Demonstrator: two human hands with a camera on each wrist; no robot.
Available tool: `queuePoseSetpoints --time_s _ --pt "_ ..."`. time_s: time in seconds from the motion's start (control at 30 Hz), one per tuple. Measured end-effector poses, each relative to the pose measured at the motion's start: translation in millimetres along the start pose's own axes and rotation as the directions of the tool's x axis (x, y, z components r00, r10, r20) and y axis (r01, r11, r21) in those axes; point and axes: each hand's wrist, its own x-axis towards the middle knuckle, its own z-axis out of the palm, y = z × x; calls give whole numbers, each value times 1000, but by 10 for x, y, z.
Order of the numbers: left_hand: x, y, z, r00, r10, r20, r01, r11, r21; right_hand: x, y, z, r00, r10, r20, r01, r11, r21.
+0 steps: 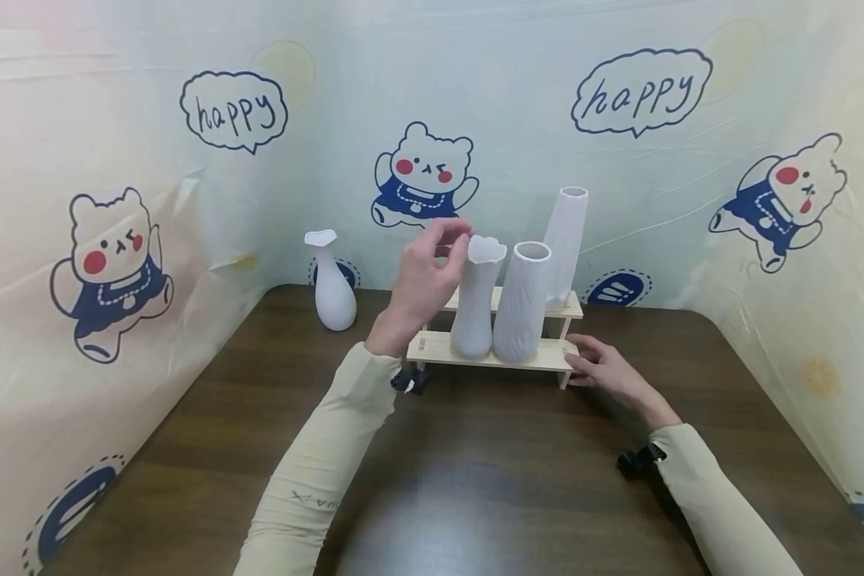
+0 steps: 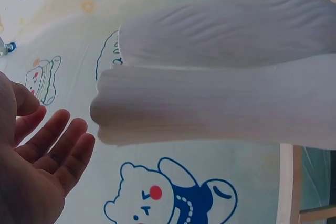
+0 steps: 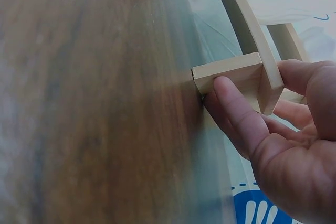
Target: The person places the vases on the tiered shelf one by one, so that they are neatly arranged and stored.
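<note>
A two-tier pale wooden shelf stand [image 1: 439,349] is on the table. Its lower step bears a white vase with a scalloped rim [image 1: 475,308] on the left and a white vase with a round mouth and relief pattern [image 1: 522,308] beside it. A taller white vase [image 1: 567,248] occupies the upper step's right part. My left hand [image 1: 428,272] is beside the scalloped rim, its fingers loosely bent; the left wrist view shows a gap between those fingers [image 2: 68,153] and the vase. At the stand's right end, my right hand [image 1: 608,372] grips the lower step and its leg [image 3: 231,66].
Another white vase [image 1: 334,296], with a narrow neck and flared lip, stands on the dark wooden table [image 1: 475,480] at the back left. A printed curtain [image 1: 518,152] with cartoon bears surrounds the table's back and sides.
</note>
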Motion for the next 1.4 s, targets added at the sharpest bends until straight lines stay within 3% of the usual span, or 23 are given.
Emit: queuePoseSetpoints --time_s 0.47,0.63,0.87,1.13,1.4 --pt "-215 -352 -271 989 -37 -142 39 999 14 -1 36 -4 1000 -1 0 1 1000 1" --pt "-302 -546 -346 972 -85 -219 91 996 15 -2 34 -5 1000 -3 1 3 1000 6" --pt "-399 -719 -416 949 -174 -264 180 984 -4 -3 15 7 1000 -3 6 3 1000 22" --pt "-447 -863 -531 917 -226 -329 241 971 5 10 13 3 1000 -14 9 14 999 31" --pt "-492 -1029 -655 898 -253 -360 271 962 2 6 24 -2 1000 -19 12 19 999 26"
